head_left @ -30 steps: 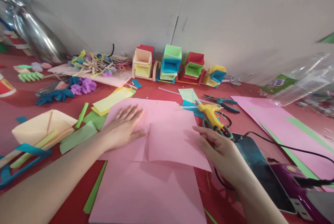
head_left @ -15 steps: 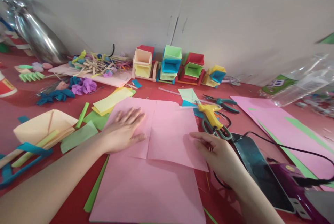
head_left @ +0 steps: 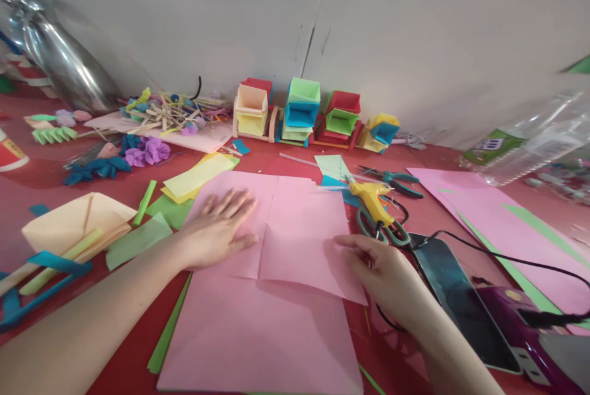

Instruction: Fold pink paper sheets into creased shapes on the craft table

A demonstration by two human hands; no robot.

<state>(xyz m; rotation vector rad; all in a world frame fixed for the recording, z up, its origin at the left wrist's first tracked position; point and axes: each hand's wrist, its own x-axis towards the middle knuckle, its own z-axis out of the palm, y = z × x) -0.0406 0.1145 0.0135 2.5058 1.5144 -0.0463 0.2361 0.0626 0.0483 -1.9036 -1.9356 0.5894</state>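
My left hand (head_left: 216, 230) lies flat with fingers spread on the left half of a folded pink paper sheet (head_left: 299, 229), pressing it onto the red table (head_left: 37, 180). My right hand (head_left: 385, 275) rests at the sheet's right edge with the fingers curled and the fingertips on the paper; nothing shows inside it. A larger pink sheet (head_left: 258, 336) lies underneath, nearer to me. Just beyond my right hand are a yellow glue gun (head_left: 371, 198) and green-handled scissors (head_left: 389, 232).
A phone (head_left: 461, 297) with a black cable and a purple device (head_left: 520, 321) lie at the right. Folded paper boxes (head_left: 299, 112) stand against the wall. Paper scraps, craft sticks (head_left: 170, 113), paper flowers (head_left: 150, 150), a cream paper fold (head_left: 76, 223), pliers (head_left: 391, 181), a plastic bottle (head_left: 530, 143).
My right hand has slid a little left and toward me along the sheet's right edge. The left hand has stayed flat on the paper.
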